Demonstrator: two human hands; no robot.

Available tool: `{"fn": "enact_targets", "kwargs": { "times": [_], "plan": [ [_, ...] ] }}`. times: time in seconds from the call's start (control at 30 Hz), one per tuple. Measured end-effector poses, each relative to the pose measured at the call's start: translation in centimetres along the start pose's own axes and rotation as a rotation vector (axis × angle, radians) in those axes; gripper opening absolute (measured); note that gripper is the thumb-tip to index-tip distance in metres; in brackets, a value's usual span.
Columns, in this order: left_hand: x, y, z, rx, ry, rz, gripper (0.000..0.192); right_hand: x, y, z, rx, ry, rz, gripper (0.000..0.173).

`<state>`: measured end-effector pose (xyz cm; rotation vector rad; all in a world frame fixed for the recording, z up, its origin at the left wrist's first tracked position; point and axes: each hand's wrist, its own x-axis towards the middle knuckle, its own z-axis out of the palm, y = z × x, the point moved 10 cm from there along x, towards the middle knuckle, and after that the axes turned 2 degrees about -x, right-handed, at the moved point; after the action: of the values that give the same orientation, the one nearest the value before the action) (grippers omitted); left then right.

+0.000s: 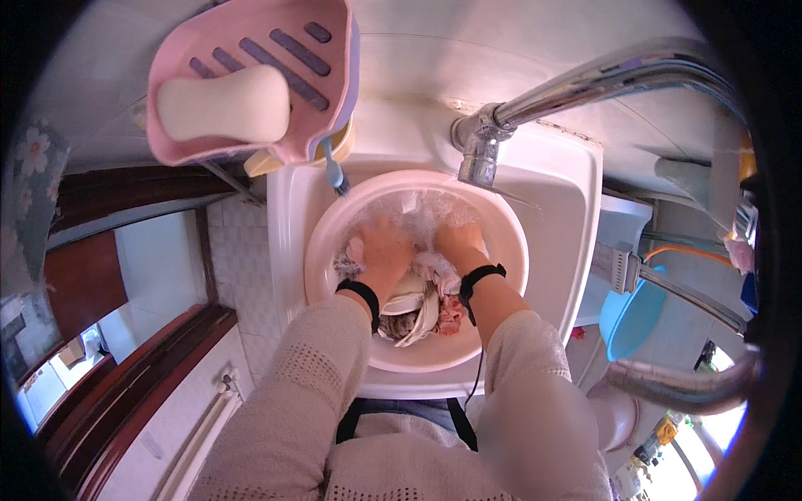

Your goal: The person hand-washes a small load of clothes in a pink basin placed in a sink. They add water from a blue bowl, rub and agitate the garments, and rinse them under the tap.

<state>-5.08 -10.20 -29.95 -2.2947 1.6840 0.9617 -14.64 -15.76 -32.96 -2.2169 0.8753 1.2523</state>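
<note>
A round pink plastic basin (416, 364) of foamy water stands inside a white ceramic washbasin. Both hands reach down into it, each wrist wearing a black band. My left hand (383, 245) is at the left of the water, back upward, its fingertips blurred by water and foam. To its right, my right hand (462, 241) dips into suds that hide its fingers. Whether either hand grips cloth cannot be made out. Wet white fabric (413, 307), a salmon-pink cloth piece (450, 313) and a dark patterned piece (398, 325) lie bunched nearer to me, below the hands.
A chrome tap (481, 147) reaches over the basin's back right rim. At upper left, a pink soap dish (219, 31) holds a white soap bar (222, 105); a small blue-handled brush (334, 169) hangs below it. A blue plastic basin (633, 316) is at right, beyond the white washbasin (564, 206).
</note>
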Motion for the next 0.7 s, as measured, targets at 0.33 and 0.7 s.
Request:
{"fn": "enact_targets", "kwargs": {
  "times": [0.33, 0.7],
  "plan": [
    [-11.0, -0.3, -6.5, -0.276, 0.247, 0.349, 0.055, -17.7, -3.7, -0.2, 0.550, 0.914, -0.161, 0.030],
    [-4.2, 0.4, -1.3, 0.101, 0.225, 0.286, 0.048, -8.1, -2.9, 0.6, 0.255, 0.626, 0.133, 0.034]
  ]
}}
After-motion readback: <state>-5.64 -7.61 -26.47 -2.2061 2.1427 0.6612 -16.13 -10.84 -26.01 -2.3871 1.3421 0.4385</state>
